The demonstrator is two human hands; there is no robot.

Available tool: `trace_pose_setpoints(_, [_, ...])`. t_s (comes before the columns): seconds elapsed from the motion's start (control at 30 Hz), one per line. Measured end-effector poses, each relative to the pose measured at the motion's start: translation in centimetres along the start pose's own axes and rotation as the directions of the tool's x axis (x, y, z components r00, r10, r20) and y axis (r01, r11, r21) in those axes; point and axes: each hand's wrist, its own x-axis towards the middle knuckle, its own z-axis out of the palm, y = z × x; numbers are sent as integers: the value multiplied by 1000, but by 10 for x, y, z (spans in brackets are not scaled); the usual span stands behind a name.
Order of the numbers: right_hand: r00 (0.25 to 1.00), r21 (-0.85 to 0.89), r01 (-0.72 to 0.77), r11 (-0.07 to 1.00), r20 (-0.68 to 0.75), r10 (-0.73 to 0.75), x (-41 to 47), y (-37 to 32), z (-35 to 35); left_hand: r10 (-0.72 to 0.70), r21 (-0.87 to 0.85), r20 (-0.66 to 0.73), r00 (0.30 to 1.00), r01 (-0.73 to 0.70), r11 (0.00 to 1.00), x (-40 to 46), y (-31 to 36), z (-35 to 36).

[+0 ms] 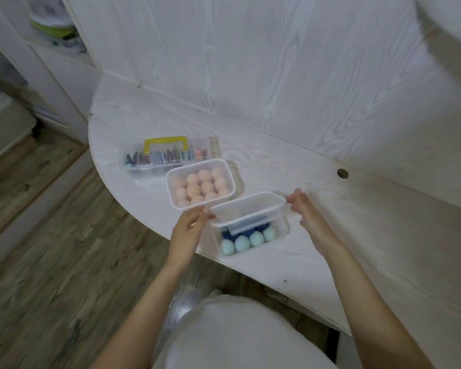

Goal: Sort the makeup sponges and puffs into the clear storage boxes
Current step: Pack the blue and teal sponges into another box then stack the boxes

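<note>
A clear storage box (282,233) near the table's front edge holds several light teal sponges (241,242) and dark blue ones (248,230). Above it hangs its clear lid (248,206), tilted. My left hand (190,222) pinches the lid's left end and my right hand (301,206) grips its right end. Behind, a second clear box (200,184) with its lid on is full of several peach round sponges (194,189).
A clear case with a yellow handle (165,155) holding colourful puffs lies at the back left of the white table (357,222). A cable hole (342,173) sits to the right. The table's rounded edge drops to a wooden floor on the left.
</note>
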Motion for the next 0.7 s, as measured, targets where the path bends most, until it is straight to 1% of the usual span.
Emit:
trace_pose_setpoints(0.07, [1000,-127,16,992,16,-14,-6,20,-1,43,95,19,999,-45,994,-10,-5,8])
trace_pose_setpoints(0.13, [994,-308,101,946,61,-87,-11,31,0,93,209,59,994,-104,972,-14,-14,15])
trace_pose_setpoints(0.2, [977,-456,207,865,150,-154,-13,42,3,63,267,70,996,-79,960,-13,-20,19])
trace_pose_setpoints(0.27, [966,-562,250,788,206,-159,-11,50,10,-6,301,50,999,-10,953,-10,-26,21])
trace_pose_setpoints(0.33, [962,-590,263,763,218,-163,-8,54,18,-52,285,56,997,33,958,-10,-25,25])
trace_pose_setpoints(0.4, [956,-604,292,741,203,-212,-6,55,26,-83,227,82,993,62,972,-10,-22,29])
trace_pose_setpoints(0.47, [945,-631,324,705,189,-266,-5,55,29,-116,203,88,989,96,974,-11,-18,31])
trace_pose_setpoints(0.53, [934,-698,341,630,177,-310,-4,58,28,-133,216,74,988,114,970,-12,-14,33])
trace_pose_setpoints(0.63, [930,-784,331,525,177,-322,-4,64,27,-158,258,82,984,132,957,-13,-10,33])
trace_pose_setpoints(0.7, [924,-798,345,493,198,-327,-2,64,23,-150,279,90,985,119,953,-13,-6,33])
